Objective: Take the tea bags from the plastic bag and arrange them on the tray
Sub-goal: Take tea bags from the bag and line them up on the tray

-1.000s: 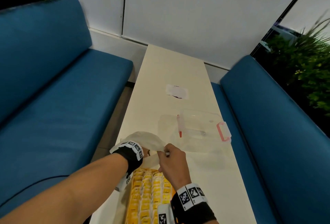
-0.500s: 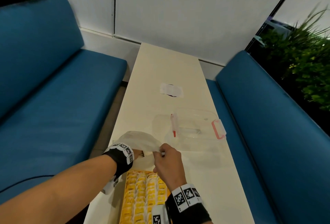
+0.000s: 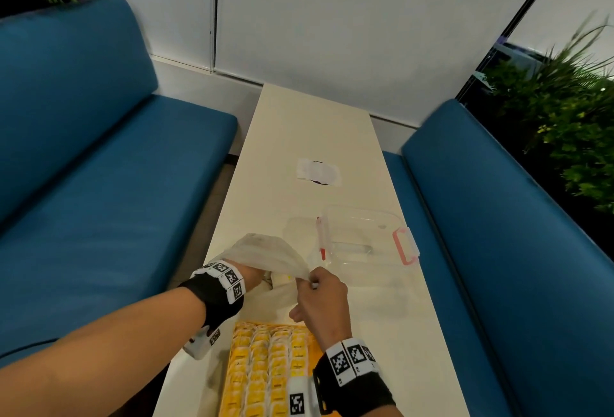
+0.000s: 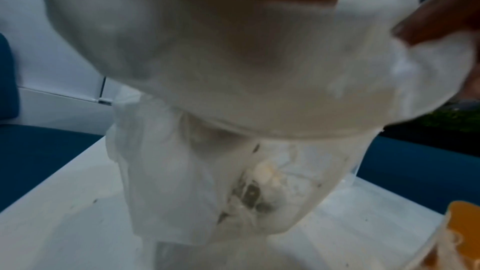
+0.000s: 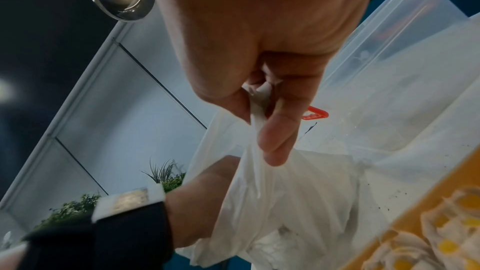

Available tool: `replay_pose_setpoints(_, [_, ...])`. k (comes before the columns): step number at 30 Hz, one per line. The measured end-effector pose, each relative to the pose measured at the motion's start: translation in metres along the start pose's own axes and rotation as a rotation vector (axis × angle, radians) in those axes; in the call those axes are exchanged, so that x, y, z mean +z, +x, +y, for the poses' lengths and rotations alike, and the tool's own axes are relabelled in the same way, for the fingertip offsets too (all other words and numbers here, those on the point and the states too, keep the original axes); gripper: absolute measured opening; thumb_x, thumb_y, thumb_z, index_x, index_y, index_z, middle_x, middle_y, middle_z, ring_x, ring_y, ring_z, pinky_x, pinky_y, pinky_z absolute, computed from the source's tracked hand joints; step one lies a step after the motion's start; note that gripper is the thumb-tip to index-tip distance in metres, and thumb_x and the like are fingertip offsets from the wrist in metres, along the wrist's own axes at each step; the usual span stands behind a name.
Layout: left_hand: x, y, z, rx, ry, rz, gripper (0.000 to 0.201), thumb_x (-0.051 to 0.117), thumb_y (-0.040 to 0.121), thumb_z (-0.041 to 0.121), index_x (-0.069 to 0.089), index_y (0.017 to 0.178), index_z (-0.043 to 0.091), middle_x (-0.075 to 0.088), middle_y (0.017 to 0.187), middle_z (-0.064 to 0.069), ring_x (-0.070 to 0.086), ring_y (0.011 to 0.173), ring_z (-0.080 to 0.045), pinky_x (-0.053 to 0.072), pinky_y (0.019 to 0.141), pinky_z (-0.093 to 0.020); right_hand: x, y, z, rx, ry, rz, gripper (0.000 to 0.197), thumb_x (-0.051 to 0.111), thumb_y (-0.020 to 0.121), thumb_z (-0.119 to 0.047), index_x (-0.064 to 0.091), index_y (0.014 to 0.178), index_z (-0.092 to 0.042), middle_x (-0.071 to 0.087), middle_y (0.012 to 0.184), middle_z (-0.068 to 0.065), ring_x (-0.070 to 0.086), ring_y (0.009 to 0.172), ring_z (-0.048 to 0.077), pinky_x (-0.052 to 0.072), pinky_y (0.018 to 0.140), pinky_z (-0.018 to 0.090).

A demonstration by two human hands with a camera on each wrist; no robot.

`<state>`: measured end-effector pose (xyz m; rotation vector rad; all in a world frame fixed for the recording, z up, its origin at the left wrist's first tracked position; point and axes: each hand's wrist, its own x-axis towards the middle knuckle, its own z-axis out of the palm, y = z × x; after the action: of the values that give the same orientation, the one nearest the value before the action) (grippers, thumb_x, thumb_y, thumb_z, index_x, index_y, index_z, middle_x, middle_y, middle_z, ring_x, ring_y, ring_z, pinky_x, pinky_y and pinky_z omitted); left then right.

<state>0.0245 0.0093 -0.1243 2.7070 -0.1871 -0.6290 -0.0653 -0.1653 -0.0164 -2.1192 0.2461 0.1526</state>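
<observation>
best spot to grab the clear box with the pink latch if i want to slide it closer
Probably take the clear box by its near long rim, reaching from the right of the right hand. That edge faces you; its left side is crowded by the plastic bag, and the pink latch may flip.

Bare forearms; black wristbands (image 3: 221, 297) on both wrists, white blocks with black square-code markers (image 3: 352, 360).

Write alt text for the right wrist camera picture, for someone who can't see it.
The right hand pinches the gathered edge of a white plastic bag while the left hand reaches inside it. A yellow tray of tea bags sits at lower right, a clear container behind.
</observation>
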Motion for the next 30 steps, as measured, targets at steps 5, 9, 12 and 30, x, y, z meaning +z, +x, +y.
replay_pose_setpoints(5, [-0.023, -0.025, 0.028, 0.034, -0.052, 0.104, 0.036, 0.039, 0.107, 0.012, 0.050, 0.141, 0.009, 0.057, 0.138, -0.006, 0.056, 0.120, -0.018, 0.039, 0.098, -0.023, -0.005, 0.007, -0.002, -0.011, -0.030, 0.048, 0.021, 0.053, 0.096, -0.016, 0.052, 0.076, -0.008, 0.068, 0.065, 0.018, 0.067, 0.042, 0.019, 0.054, 0.047, 0.032])
replay_pose_setpoints(9, [-0.043, -0.048, 0.044, 0.179, 0.004, 0.126, 0.034, 0.047, 0.099, 0.003, 0.060, 0.127, 0.016, 0.066, 0.117, -0.003, 0.065, 0.100, -0.017, 0.050, 0.085, -0.025, -0.005, 0.013, -0.004, 0.003, -0.031, 0.073, 0.019, 0.054, 0.095, -0.015, 0.054, 0.079, -0.006, 0.070, 0.071, 0.018, 0.068, 0.043, 0.019, 0.055, 0.048, 0.033])
replay_pose_setpoints(12, [-0.051, -0.067, 0.041, 0.340, -0.001, 0.246, 0.049, 0.053, 0.094, -0.002, 0.059, 0.136, 0.023, 0.053, 0.132, 0.003, 0.058, 0.113, -0.016, 0.043, 0.088, -0.017, -0.007, 0.018, -0.003, 0.019, -0.028, 0.077, 0.018, 0.054, 0.095, -0.015, 0.054, 0.079, -0.007, 0.070, 0.076, 0.016, 0.068, 0.043, 0.020, 0.055, 0.046, 0.030])
replay_pose_setpoints(30, [0.023, -0.171, 0.009, -0.217, -2.234, -0.107, 0.035, 0.067, 0.088, 0.008, 0.067, 0.123, 0.002, 0.070, 0.110, -0.021, 0.069, 0.083, -0.029, 0.062, 0.076, -0.039, -0.009, 0.007, 0.035, 0.057, -0.148, -0.049, 0.024, 0.072, 0.083, -0.029, 0.059, 0.095, -0.013, 0.068, 0.092, 0.007, 0.072, 0.066, 0.018, 0.060, 0.059, 0.030])
